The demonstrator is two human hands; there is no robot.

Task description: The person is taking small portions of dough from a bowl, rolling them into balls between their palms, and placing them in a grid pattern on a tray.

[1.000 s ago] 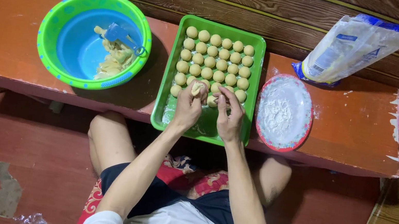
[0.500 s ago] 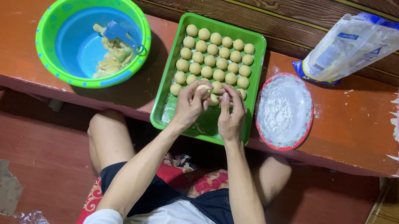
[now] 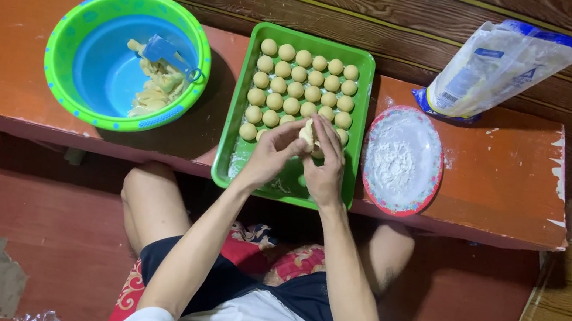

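Dough piece: pale yellow, soft lump, held over the green tray.
Left hand: fingers pinching the dough.
Right hand: fingers pressed against it too.
Dough balls: neat rows, smooth, round.
Table: orange, worn.

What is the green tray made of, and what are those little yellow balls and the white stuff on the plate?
The green tray looks like plastic: smooth, bright, slightly shiny, with a moulded rim. The little balls look like soft dough, pale yellow and matte; both hands, left hand and right hand, are pressed around one piece. The white stuff on the plate looks like flour or starch, powdery and clumped.
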